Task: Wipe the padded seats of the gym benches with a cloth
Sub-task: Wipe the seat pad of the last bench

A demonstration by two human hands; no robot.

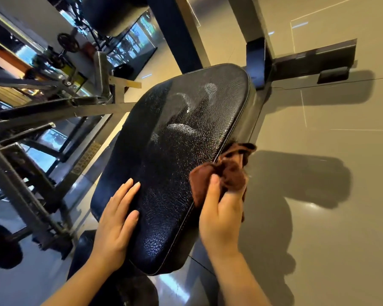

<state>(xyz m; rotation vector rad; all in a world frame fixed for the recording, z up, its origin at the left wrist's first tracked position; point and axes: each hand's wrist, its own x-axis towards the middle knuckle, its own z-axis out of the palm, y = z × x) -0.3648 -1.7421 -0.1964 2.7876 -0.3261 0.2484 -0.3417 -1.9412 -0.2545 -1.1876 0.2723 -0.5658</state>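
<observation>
A black padded bench seat (181,151) with cracked leather and pale wet streaks fills the middle of the head view. My left hand (117,221) rests flat on its near left part, fingers straight. My right hand (221,215) grips a bunched brown cloth (226,171) against the seat's right edge, the thumb pressing on the fabric. Part of the cloth hangs past the edge over the floor. Another black pad (111,14) shows at the top, beyond the frame.
A steel machine frame (53,102) with bars and pulleys stands to the left. A black base bar (314,60) runs right behind the seat. A round black roller pad (2,246) sits low left. Glossy grey floor tiles (329,217) spread to the right.
</observation>
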